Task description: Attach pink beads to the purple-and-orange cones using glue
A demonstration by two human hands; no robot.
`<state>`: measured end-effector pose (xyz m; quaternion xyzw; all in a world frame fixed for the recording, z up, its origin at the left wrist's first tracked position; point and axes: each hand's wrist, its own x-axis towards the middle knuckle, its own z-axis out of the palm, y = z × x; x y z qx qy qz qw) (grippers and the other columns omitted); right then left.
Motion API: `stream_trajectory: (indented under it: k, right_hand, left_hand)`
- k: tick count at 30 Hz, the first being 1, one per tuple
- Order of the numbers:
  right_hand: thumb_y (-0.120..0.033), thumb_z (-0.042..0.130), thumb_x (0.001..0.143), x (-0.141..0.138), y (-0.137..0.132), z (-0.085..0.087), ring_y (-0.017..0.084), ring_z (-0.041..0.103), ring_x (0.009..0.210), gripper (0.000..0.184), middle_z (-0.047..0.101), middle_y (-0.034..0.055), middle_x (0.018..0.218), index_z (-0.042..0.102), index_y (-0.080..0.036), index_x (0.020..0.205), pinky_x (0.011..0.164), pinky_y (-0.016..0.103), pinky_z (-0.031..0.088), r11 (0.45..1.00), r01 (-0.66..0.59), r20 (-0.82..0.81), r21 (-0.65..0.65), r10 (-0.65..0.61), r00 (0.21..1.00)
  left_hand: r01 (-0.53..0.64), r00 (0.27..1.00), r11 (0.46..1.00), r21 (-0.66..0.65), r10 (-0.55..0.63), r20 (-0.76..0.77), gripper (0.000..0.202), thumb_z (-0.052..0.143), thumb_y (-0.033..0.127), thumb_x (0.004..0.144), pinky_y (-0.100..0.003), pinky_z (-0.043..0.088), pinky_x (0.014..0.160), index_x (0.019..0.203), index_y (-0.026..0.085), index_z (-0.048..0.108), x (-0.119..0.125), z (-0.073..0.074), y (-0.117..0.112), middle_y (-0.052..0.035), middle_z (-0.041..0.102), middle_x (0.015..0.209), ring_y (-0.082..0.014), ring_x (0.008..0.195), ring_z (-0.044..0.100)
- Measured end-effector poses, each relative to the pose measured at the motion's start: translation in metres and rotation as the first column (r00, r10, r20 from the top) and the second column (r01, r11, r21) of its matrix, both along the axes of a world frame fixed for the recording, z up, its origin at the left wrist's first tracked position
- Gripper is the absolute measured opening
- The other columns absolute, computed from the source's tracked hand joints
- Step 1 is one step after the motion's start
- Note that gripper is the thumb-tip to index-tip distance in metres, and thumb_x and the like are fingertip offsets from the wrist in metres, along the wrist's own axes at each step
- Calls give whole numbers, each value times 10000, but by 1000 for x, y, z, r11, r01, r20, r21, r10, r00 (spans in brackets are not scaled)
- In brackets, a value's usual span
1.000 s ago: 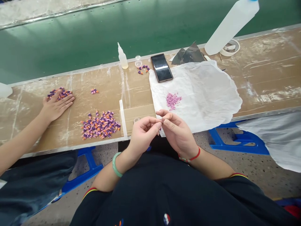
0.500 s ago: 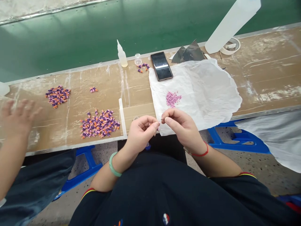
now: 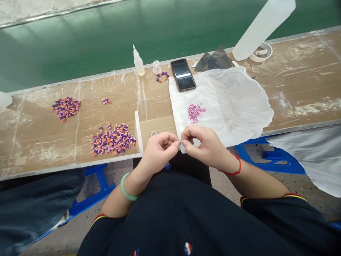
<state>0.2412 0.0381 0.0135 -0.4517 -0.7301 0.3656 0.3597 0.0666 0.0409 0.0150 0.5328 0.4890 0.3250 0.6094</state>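
Observation:
My left hand (image 3: 162, 151) and my right hand (image 3: 204, 145) meet fingertip to fingertip over the table's front edge. Both are pinched closed; whatever is between the fingers is too small to name, though a hint of pink shows inside the left hand's curl. Just beyond them, small pink pieces (image 3: 196, 112) lie heaped on a white cloth (image 3: 239, 103). To the left is a large pile of small purple, orange and pink pieces (image 3: 114, 140). A little clear round container (image 3: 154, 134) sits partly behind my left hand.
A smaller pile (image 3: 66, 107) of the purple-orange pieces lies far left. Along the back stand a dropper bottle (image 3: 139, 62), a clear cup (image 3: 156, 67), a phone (image 3: 183, 75), dark sheets (image 3: 215, 60) and a tape roll (image 3: 262, 52). Blue stools (image 3: 99, 181) are below the table.
My right hand has tilted and come closer, so its fingertips now touch those of my left. The other person's hand at the far left has gone out of view.

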Motion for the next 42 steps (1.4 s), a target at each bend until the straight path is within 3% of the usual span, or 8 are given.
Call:
stream_trajectory:
  k: [4,9,14,16,19,24,34,42]
  right_hand:
    - [-137,533,764,-4,1,0,109,488,570,107,556,-26,614,507,-208,689,533,239,393,996,2,-67,-91,-8,998]
    - [-175,545,804,-7,2,0,107,481,560,98,566,-20,634,526,-205,713,514,246,388,977,-41,-220,-211,-7,975]
    - [-193,554,824,-11,4,-1,106,468,557,101,542,-25,632,522,-206,729,521,252,399,970,-59,-245,-236,-1,970]
    - [-174,544,826,-12,7,-7,111,479,565,107,546,-22,642,513,-210,730,539,259,407,986,-37,-191,-163,5,982]
    - [-135,535,806,-16,16,-22,122,484,581,139,535,-20,646,475,-221,715,564,271,400,998,-3,-25,64,4,1000]
    - [-103,491,803,-24,38,-49,150,460,601,170,503,-7,647,423,-234,720,582,289,379,929,-159,245,335,77,966]
    - [-137,445,882,-44,62,-56,179,426,630,208,496,22,665,419,-238,702,609,314,370,822,-430,535,374,188,824]
    - [-170,439,907,-48,63,-53,190,406,633,217,506,39,680,436,-233,699,593,332,349,808,-503,600,308,245,762]
  left_hand:
    - [-4,999,1000,-27,5,39,156,674,284,728,-206,322,466,678,158,598,-2,0,0,29,514,556,-78,493,416]
    - [30,976,995,-92,-9,220,264,739,375,746,-213,359,472,679,168,590,-5,-2,2,30,532,550,-83,483,455]
    - [-39,958,990,-138,76,277,308,784,423,744,-192,364,448,729,172,606,-17,-11,1,28,574,576,-65,467,454]
    - [-83,959,988,-132,115,259,306,778,431,761,-183,367,434,744,171,618,-26,-15,0,21,597,577,-63,456,462]
    - [-180,954,977,-113,201,221,293,795,414,749,-182,402,430,763,166,639,-42,-24,-4,9,633,586,-70,452,499]
    - [-302,931,943,-141,324,168,287,838,352,683,-179,458,447,756,153,645,-62,-39,-11,-1,666,588,-90,478,572]
    - [-341,914,933,-118,358,189,265,814,333,711,-175,467,463,731,157,616,-71,-48,-14,4,661,590,-87,489,580]
    - [-346,905,931,-118,365,220,288,816,354,710,-175,452,454,717,162,601,-73,-51,-15,6,664,590,-84,480,570]
